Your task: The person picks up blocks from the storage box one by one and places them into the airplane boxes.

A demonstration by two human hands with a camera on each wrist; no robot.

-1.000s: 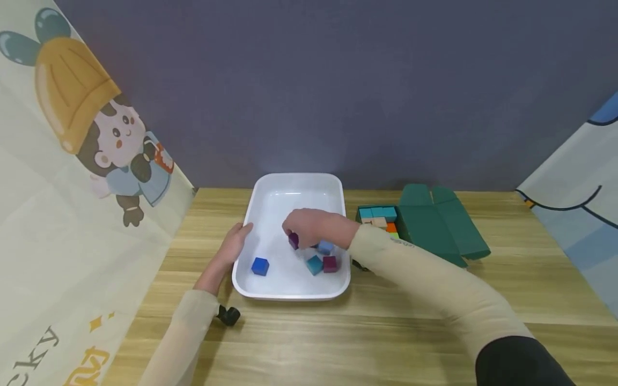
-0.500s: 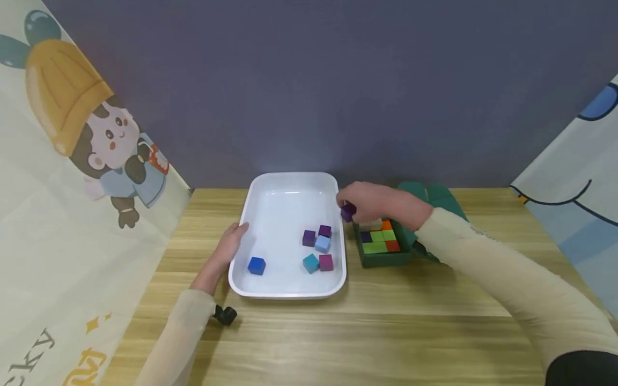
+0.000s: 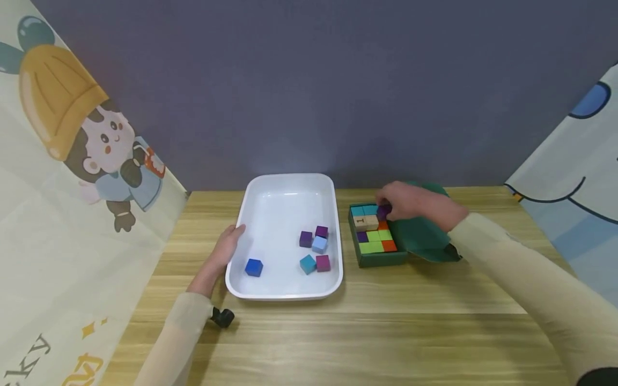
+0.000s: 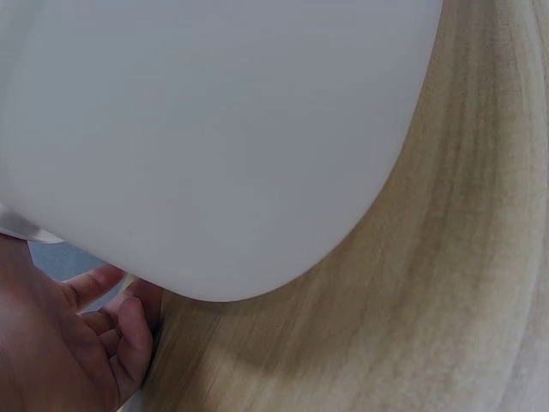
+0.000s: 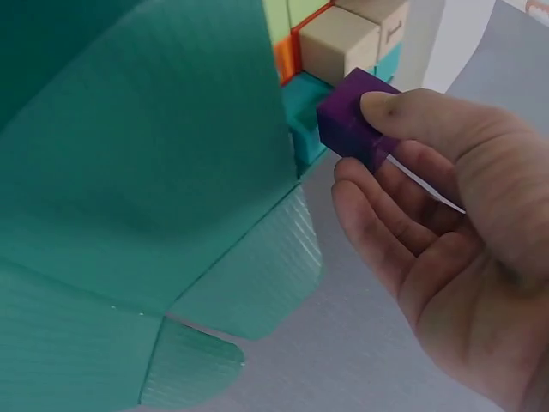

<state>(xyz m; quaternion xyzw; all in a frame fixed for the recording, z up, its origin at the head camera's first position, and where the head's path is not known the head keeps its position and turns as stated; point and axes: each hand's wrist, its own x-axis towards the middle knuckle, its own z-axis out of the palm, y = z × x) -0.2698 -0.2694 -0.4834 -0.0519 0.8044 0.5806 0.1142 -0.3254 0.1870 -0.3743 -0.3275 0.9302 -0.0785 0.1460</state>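
Note:
My right hand (image 3: pixel 405 201) pinches a purple cube (image 5: pixel 353 116) between thumb and fingers. It is over the back right corner of the green box (image 3: pixel 381 260), near teal blocks (image 5: pixel 309 107) and pale wooden blocks (image 3: pixel 366 222), one marked 1. My left hand (image 3: pixel 224 249) grips the left rim of the white tray (image 3: pixel 285 296), thumb on top and fingers outside below. Inside the tray, a blue cube (image 3: pixel 254 267) lies at front left. On its right are two purple cubes, a light blue cube (image 3: pixel 319 244), a teal cube (image 3: pixel 308 264) and a magenta cube (image 3: pixel 323 262).
The box's open green lid (image 5: pixel 154 172) spreads out to the right, partly under my right forearm. Green, orange and dark blocks (image 3: pixel 376 241) fill the box's front. Tray and box stand side by side on a wooden table (image 3: pixel 338 338), against a grey-blue back wall (image 3: pixel 338 91).
My right hand has carried the purple cube from inside the tray rightward to the back of the green box. My left hand stays on the tray rim.

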